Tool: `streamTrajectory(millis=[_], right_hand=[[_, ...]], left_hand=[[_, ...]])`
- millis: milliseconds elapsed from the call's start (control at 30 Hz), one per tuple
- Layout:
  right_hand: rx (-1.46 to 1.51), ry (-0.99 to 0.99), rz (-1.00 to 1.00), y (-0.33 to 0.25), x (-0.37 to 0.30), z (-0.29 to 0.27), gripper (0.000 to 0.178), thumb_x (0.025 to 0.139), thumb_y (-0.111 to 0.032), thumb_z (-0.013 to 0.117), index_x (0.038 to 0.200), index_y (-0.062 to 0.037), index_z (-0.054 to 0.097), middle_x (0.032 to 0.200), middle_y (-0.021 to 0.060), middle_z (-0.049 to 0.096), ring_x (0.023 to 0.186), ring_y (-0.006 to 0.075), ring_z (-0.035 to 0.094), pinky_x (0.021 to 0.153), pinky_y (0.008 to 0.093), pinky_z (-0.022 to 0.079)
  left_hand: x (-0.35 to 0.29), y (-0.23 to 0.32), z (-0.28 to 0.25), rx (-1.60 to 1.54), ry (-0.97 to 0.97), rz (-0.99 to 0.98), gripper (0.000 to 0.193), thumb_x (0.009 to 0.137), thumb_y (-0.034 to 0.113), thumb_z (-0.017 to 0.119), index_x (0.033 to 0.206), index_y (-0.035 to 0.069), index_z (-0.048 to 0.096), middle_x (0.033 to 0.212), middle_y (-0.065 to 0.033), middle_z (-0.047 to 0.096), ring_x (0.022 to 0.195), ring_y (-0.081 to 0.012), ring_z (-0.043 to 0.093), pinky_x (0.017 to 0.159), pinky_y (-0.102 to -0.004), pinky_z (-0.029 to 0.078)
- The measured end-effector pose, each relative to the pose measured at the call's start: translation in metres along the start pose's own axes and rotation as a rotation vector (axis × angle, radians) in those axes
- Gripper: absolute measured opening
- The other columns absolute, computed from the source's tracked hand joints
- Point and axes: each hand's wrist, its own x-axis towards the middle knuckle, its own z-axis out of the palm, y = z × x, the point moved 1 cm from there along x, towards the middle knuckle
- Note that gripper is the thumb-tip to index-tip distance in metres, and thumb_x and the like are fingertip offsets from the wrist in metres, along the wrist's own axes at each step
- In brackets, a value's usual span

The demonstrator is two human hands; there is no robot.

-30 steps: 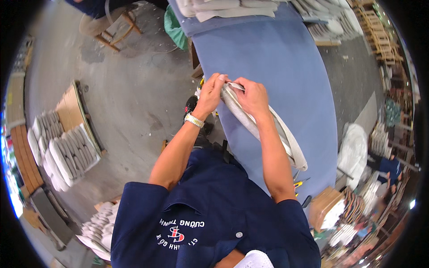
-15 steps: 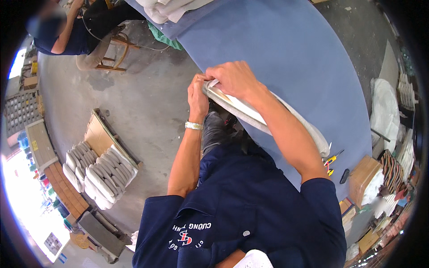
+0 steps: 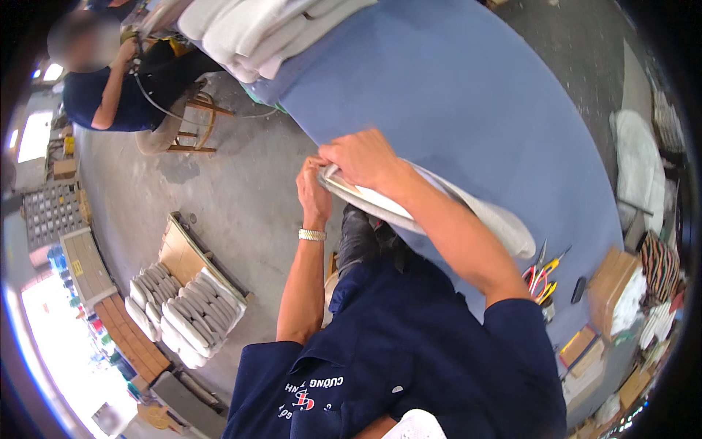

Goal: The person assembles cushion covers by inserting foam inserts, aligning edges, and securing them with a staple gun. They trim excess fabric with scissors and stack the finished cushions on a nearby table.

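A long, narrow padded piece (image 3: 504,225) covered in light grey fabric lies slantwise over the near edge of the blue-grey table. Its underside faces up, with a pale strip visible inside the fabric edge. At its left end, my left hand (image 3: 313,194) is closed on the fabric rim, with a metal watch on that wrist. My right hand (image 3: 363,159) is closed over the same end, its fingers pinching the cover close to the left fingertips. The fingertips partly hide the cloth edge. My right forearm crosses above the middle of the piece.
Scissors (image 3: 540,274) and yellow-handled pliers (image 3: 547,291) lie right on the table (image 3: 475,95), beside a small black object (image 3: 578,290). Pale padded pieces (image 3: 256,33) are piled at the far left. More cushions (image 3: 194,314) sit on a floor pallet. Another person (image 3: 110,99) sits far left.
The view has shifted, bringing more of the far pile and the scissors into sight. Both hands stay on the same end of the padded piece, the right one still pinching its cover.
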Motion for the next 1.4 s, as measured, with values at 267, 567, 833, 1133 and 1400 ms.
streamTrajectory(millis=[267,567,833,1133,1400], right_hand=[[0.396,-0.153,-0.059,-0.051,-0.104,-0.059,0.016,0.093,-0.018,0.063,0.098,-0.0066,0.072,0.092,0.0120,0.073,0.074,0.0305,0.070,0.065,0.0450,0.054],[0.155,0.413,1.127,0.104,-0.393,0.002,0.046,0.100,-0.035,0.065,0.128,0.0013,0.065,0.111,0.0145,0.072,0.099,0.0237,0.066,0.089,0.0367,0.053],[1.020,0.524,1.280,0.060,-0.372,0.058,0.048,0.097,-0.033,0.070,0.131,-0.0003,0.062,0.117,0.0124,0.068,0.104,0.0222,0.064,0.096,0.0372,0.050],[0.206,0.757,0.705,0.040,-0.307,-0.102,0.087,0.065,-0.014,0.088,0.144,-0.0013,0.054,0.137,0.0155,0.062,0.126,0.0305,0.058,0.106,0.0432,0.047],[-0.185,0.957,0.289,-0.057,-0.239,-0.227,0.066,0.059,-0.009,0.095,0.120,-0.0023,0.069,0.112,0.0112,0.072,0.102,0.0273,0.068,0.092,0.0379,0.053]], left_hand=[[-0.011,-0.009,-0.007,-0.178,-0.050,0.050,0.042,0.106,0.026,0.043,0.093,-0.003,0.070,0.108,-0.0172,0.072,0.122,-0.0337,0.062,0.109,-0.0452,0.043],[-0.049,-0.016,-0.036,-0.135,-0.056,-0.190,0.036,0.102,0.018,0.044,0.113,0.002,0.073,0.124,-0.0141,0.069,0.118,-0.0219,0.061,0.104,-0.0350,0.045],[0.015,-0.004,-0.063,0.183,-0.553,-0.483,0.050,0.103,0.030,0.054,0.147,0.005,0.054,0.140,-0.0168,0.060,0.126,-0.0229,0.057,0.106,-0.0364,0.047],[0.028,-0.029,0.004,-0.188,-0.237,-0.351,0.075,0.101,0.063,0.053,0.138,-0.002,0.059,0.137,-0.0176,0.061,0.127,-0.0265,0.055,0.113,-0.0406,0.039],[0.082,0.077,0.046,-0.923,0.052,-0.164,0.059,0.106,0.057,0.047,0.107,0.002,0.070,0.110,-0.0099,0.069,0.104,-0.0191,0.061,0.097,-0.0364,0.047]])
